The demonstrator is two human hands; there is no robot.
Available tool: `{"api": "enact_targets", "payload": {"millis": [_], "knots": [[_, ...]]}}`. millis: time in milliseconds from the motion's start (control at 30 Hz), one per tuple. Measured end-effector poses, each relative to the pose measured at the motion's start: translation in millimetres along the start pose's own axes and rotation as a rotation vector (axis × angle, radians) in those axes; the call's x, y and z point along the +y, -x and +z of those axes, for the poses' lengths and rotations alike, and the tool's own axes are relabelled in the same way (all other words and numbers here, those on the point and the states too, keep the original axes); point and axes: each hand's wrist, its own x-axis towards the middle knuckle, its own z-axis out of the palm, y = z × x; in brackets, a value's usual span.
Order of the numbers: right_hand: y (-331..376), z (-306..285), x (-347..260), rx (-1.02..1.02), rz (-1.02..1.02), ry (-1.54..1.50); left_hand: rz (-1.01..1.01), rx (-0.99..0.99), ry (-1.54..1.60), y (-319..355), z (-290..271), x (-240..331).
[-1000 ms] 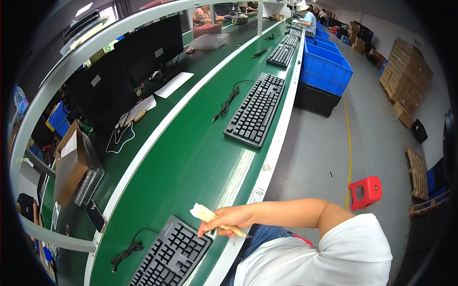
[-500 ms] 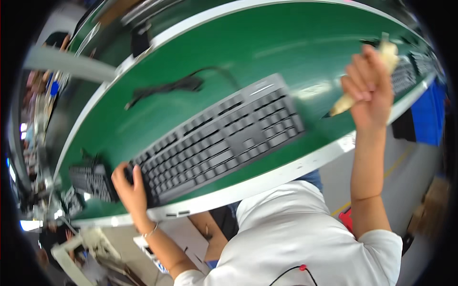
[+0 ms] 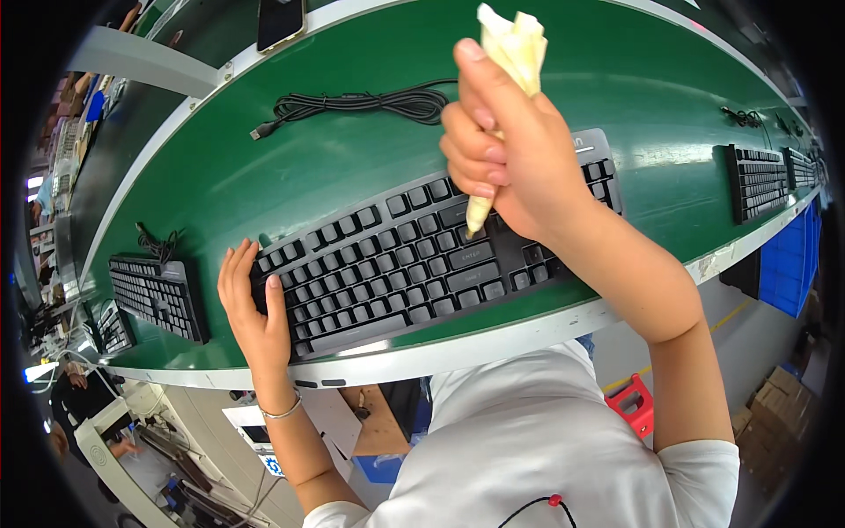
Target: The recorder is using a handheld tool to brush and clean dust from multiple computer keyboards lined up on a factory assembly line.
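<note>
The dark keyboard (image 3: 378, 282) lies flat on the green table (image 3: 660, 123), a little slanted, in front of the person. The left hand (image 3: 253, 308) is at its left end, thumb spread wide from the other fingers; the thumb seems to lie over the edge keys, but I cannot tell if the fingers grip or only rest. The right hand (image 3: 515, 167) holds a pale yellow stick (image 3: 519, 53) in a closed fist, its thin end pointing down to the larger keys; whether it touches them, I cannot tell. In my judgement, the keyboard is stiff and of moderate weight, too long for one hand to lift evenly, and it may slide on this smooth table. The best hold is probably at the two short ends, on the frame, because the keys stand high and could come loose if pulled. The black cable (image 3: 361, 106) lies in a soft bundle behind it and could drag. The stick seems light, with a soft wrapping.
</note>
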Motion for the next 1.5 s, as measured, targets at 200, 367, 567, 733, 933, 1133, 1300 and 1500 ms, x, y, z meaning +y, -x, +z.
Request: {"api": "enact_targets", "payload": {"millis": [200, 367, 567, 733, 933, 1133, 1300, 1500], "knots": [[-9.4, 0.6, 6.0, -0.147, -0.064, 0.208, -0.010, -0.013, 0.018, -4.3, 2.0, 10.0], [-13.8, -0.3, 12.5, -0.194, -0.077, 0.240, -0.018, -0.012, 0.038, -7.3, 3.2, 10.1], [-16.2, 5.5, 20.9, -0.084, 0.049, 0.133, -0.006, -0.003, 0.079, -6.2, -0.1, -1.6], [-13.6, 21.8, 12.9, -0.105, 0.014, 0.154, -0.004, -0.005, 0.104, -5.2, -4.3, -6.7], [-13.6, 31.5, 25.6, -0.185, -0.067, 0.231, 0.011, -0.011, 0.126, -3.9, -5.0, -12.3], [-10.1, 25.2, 37.5, -0.171, 0.007, 0.105, 0.014, -0.024, 0.162, -4.0, -7.0, -12.4], [-4.7, 26.0, 18.4, -0.584, 0.227, 0.511, 0.016, -0.042, 0.186, -3.2, -9.4, -18.7], [17.3, 4.7, 17.9, -0.397, -0.210, 0.061, 0.020, -0.043, 0.200, -1.9, -11.7, -19.4]]}}
